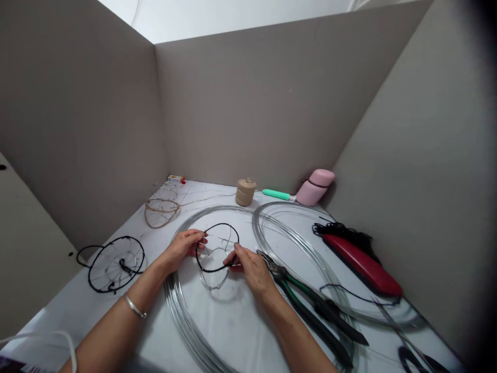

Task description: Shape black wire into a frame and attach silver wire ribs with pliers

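Between my two hands is a small wire frame [212, 270], its upper ring wrapped in black cord and its lower rings of bare silver wire. My left hand [187, 246] pinches the black ring at its left side. On the opposite side my right hand [250, 263] grips the same ring with thumb and fingers; its fingertips are partly hidden. The frame is held above the white table, inside a large coil of silver wire [180, 311]. Green-and-black pliers [310, 300] lie just right of my right hand.
A second wire coil [285, 228] overlaps the first. At left stands a black-wrapped wire frame [116, 264]; behind it, a brown-wrapped one [162, 207]. A twine spool [246, 191], green-handled tool [276, 195], pink bottle [315, 187], red case [363, 265] and black cord [345, 233] lie around.
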`<state>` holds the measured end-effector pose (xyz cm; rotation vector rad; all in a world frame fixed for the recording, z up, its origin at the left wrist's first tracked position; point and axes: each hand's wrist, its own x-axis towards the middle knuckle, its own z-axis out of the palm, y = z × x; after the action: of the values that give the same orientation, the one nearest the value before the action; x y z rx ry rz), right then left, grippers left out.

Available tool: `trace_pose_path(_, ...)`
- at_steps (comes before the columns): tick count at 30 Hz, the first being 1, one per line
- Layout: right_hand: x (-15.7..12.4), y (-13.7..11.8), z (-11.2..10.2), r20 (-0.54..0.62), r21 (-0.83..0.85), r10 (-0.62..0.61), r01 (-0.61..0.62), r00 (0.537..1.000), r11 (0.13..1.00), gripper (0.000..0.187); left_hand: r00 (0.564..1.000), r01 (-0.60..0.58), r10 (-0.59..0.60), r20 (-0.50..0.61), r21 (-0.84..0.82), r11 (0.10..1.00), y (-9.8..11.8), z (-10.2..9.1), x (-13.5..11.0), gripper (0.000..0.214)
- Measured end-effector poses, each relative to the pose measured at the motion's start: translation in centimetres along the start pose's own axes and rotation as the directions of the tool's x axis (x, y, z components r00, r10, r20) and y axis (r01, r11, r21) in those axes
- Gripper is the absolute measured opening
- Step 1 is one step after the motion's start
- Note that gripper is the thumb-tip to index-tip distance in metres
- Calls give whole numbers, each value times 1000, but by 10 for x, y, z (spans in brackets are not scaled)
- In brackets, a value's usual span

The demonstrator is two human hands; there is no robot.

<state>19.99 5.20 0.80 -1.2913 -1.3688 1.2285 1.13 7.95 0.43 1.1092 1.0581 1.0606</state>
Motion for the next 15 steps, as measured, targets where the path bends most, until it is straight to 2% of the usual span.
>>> trace_pose_path(10,0,-8,-4,9,-34,37,-37,999,999,60,1000,22,-22,1,-42,999,-7,0,5,32)
trace_pose_path(15,-1,-6,-4,45,51,59,-61,997,997,58,1000,29,-29,7,-70,997,-8,1,8,32)
